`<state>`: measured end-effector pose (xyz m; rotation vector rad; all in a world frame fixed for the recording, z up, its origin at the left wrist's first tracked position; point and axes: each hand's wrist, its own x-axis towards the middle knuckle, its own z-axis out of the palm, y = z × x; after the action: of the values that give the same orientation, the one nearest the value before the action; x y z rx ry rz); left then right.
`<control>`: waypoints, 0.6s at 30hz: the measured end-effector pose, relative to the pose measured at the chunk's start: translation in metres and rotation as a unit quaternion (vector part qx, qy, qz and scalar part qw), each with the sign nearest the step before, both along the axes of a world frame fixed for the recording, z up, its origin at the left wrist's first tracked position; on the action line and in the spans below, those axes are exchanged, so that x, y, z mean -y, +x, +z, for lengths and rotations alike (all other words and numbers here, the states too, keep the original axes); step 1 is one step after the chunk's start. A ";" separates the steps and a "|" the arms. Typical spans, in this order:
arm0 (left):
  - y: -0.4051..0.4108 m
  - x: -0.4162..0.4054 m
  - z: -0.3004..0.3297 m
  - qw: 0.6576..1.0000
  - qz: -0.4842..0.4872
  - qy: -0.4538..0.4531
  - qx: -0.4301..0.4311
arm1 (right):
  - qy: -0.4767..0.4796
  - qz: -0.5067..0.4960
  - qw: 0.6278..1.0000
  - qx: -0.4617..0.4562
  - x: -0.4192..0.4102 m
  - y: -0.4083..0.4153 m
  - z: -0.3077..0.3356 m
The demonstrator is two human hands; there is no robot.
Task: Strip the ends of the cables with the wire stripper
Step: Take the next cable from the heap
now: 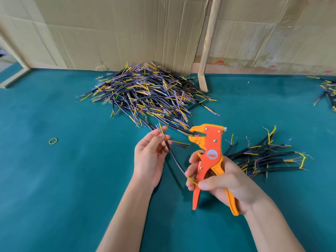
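**One cable between two hands**

The left hand [149, 157] pinched the upper end of a black cable [174, 159] above the green table [54, 179]. The right hand [223, 182] gripped the orange wire stripper [209, 151] — upright, handles squeezed partly — and its thumb also pressed the cable's lower wires.

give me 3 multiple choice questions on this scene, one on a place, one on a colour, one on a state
1. Where is the rubber band?
A. left of the left hand
B. on the big pile
C. in the stripper

2. What colour is the table?
A. red
B. teal
C. white

3. What is the right hand doing?
A. lying flat
B. gripping the stripper
C. pointing at the wall

Answers:
1 A: it lies alone on the table, left of the left hand.
2 B: teal cloth covers it.
3 B: its fingers wrap the stripper handles.
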<state>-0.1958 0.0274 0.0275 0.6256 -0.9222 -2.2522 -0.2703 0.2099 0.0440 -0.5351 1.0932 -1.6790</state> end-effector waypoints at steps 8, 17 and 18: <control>-0.003 -0.004 -0.003 0.996 0.016 -0.066 0.052 | 0.018 0.025 0.999 -0.026 -0.001 0.000 0.001; -0.006 -0.004 -0.002 0.993 0.041 -0.083 0.077 | 0.051 -0.027 0.997 0.043 0.003 -0.002 -0.002; -0.006 -0.004 -0.002 0.992 0.042 -0.086 0.078 | 0.055 -0.047 0.996 0.052 0.003 -0.002 -0.002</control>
<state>-0.2019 0.0317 0.0255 0.7551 -1.1313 -2.0448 -0.2725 0.2066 0.0420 -0.3255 1.1419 -1.6968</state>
